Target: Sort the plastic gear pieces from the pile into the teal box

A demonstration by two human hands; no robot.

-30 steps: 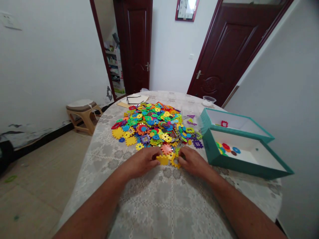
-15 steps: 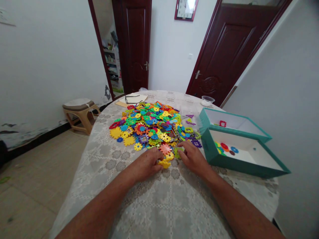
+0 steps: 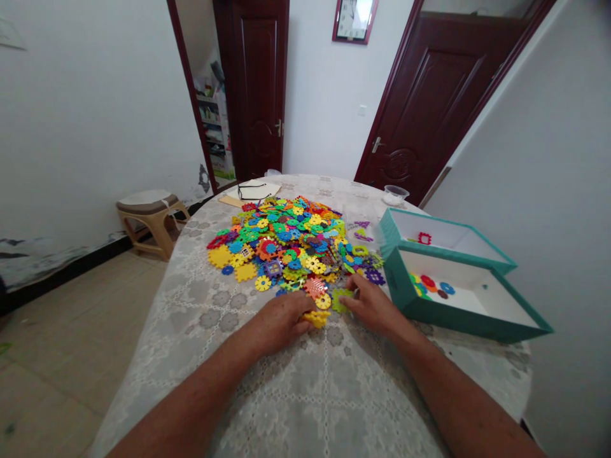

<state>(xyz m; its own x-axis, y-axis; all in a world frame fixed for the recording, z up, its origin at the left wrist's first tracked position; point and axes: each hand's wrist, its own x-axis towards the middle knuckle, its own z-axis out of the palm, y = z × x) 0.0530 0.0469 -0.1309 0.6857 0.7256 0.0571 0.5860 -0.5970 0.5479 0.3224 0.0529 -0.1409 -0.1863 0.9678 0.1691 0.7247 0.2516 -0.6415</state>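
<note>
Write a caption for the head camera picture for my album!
Left hand and right hand at the edge of a heap of colourful plastic pieces on a lace tablecloth.

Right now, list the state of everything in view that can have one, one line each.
left hand: down at the tablecloth, fingers against the yellow piece, grip unclear
right hand: fingertips at the green square piece, grip unclear
pile of plastic interlocking pieces: heaped, loose
far teal box: open, one red piece inside
near teal box: open, a few coloured pieces inside
dark red door on the right: shut
</note>
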